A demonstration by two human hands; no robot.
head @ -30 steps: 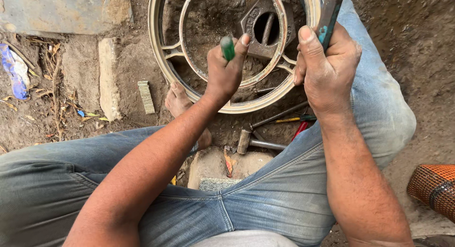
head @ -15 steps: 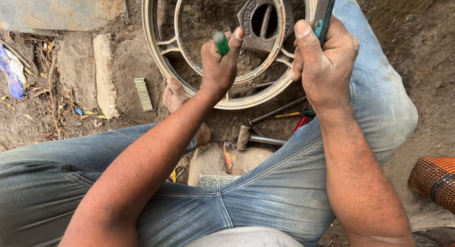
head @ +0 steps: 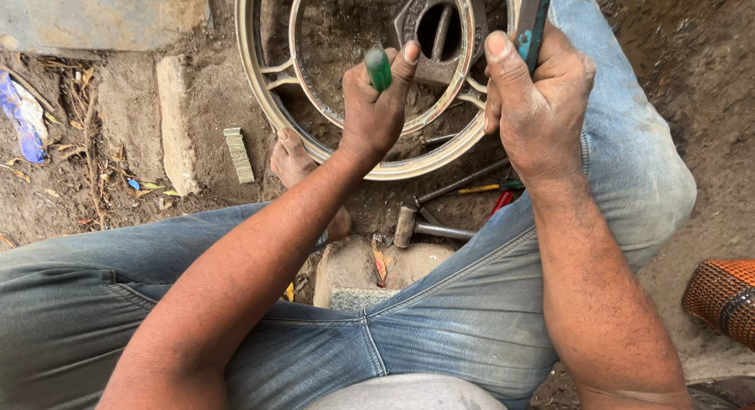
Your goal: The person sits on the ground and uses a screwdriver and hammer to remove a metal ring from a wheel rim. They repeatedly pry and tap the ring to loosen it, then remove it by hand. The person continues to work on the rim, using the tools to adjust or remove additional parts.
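The round tan metal wheel rim (head: pixel 259 103) stands on the dirt ground (head: pixel 94 205) before my knees, braced by my bare foot (head: pixel 295 162). My left hand (head: pixel 377 115) is clamped on a green-handled tool (head: pixel 378 68) and my right hand (head: pixel 543 103) on a flat teal-edged bar (head: pixel 535 17); I judge I'm prying at the rim's inner ring, and the next push needs steady leverage.

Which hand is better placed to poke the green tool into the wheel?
Probably the left hand: it already grips the green-handled tool right over the wheel rim. The right hand is busy holding a dark bar at the rim's edge.
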